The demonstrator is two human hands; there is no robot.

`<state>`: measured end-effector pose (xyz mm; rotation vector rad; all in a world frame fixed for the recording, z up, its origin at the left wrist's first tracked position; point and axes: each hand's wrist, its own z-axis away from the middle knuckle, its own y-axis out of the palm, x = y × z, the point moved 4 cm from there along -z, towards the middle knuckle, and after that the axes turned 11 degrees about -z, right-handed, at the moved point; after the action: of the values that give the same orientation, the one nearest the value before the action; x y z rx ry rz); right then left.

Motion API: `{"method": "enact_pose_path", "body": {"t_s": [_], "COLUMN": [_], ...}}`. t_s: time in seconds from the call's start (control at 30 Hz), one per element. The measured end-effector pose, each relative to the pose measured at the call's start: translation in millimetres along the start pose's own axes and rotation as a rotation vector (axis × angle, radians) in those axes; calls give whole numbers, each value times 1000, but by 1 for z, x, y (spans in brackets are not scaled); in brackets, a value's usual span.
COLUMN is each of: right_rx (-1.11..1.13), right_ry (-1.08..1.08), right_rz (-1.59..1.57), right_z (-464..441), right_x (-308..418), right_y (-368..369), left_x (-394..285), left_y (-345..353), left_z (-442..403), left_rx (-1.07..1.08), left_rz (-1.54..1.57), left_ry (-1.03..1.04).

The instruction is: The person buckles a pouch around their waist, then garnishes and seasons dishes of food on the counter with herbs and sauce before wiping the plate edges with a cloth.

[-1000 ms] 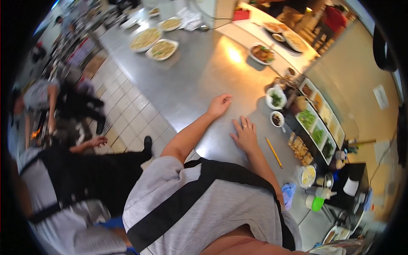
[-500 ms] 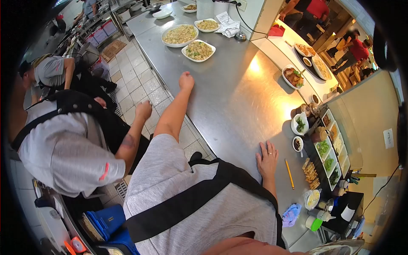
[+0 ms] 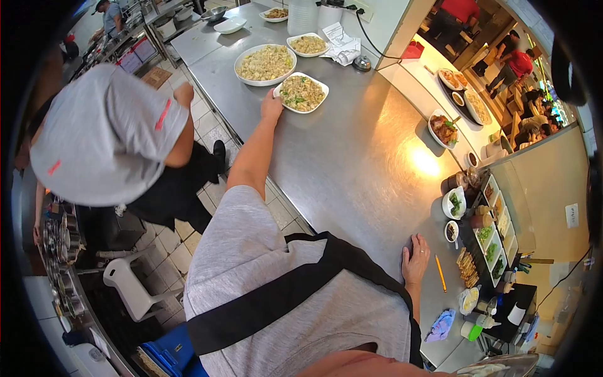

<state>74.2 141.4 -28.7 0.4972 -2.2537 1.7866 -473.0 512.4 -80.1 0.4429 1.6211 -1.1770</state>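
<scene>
"Where is the square bowl of fried rice (image 3: 303,93)?"

"Upright on the steel counter (image 3: 326,163), near the left-hand edge, its rice flecked with green."

"And the left hand (image 3: 272,108)?"

"Reached out along the counter's edge, touching the bowl's near left side — whether the fingers clasp the rim, I cannot tell."

"The other one?"

"The right hand (image 3: 415,256) lies on the counter well apart from the bowl, palm down, fingers stretched out, near a yellow pencil (image 3: 441,273)."

"What stands around the bowl?"

"A bigger dish of rice (image 3: 267,63) just beside it, a smaller dish of rice (image 3: 308,44) beyond, then crumpled paper (image 3: 342,45) and a metal bell (image 3: 362,63)."

"Further out?"

"A dish of meat (image 3: 443,130) at the serving ledge (image 3: 427,69), under a warm glow. Trays of toppings (image 3: 493,235) to the right — and, off left, a co-worker in a grey shirt (image 3: 107,135)."
</scene>
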Motion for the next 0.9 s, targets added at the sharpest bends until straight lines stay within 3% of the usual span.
{"method": "enact_pose_path", "body": {"t_s": [0.33,0.53,0.63,0.73,0.83,0.9], "right_rx": [-19,-120,-220,-288,-206,-261], "right_ry": [9,11,111,200,366,347], "right_rz": [-22,-52,-137,-276,-730,-629], "right_z": [-2,1,0,1,8,20], "right_x": [-1,-1,0,-16,-17,-24], "right_y": [-2,-8,-7,6,2,-12], "left_x": [-5,-25,-36,-58,-74,-86], "left_y": [20,51,78,99,121,134], "left_z": [105,224,278,335,381,410], "left_rx": [263,609,853,1098,1294,1365], "left_rz": [326,276,314,276,157,140], "left_ry": [102,132,139,212,307,288]}}
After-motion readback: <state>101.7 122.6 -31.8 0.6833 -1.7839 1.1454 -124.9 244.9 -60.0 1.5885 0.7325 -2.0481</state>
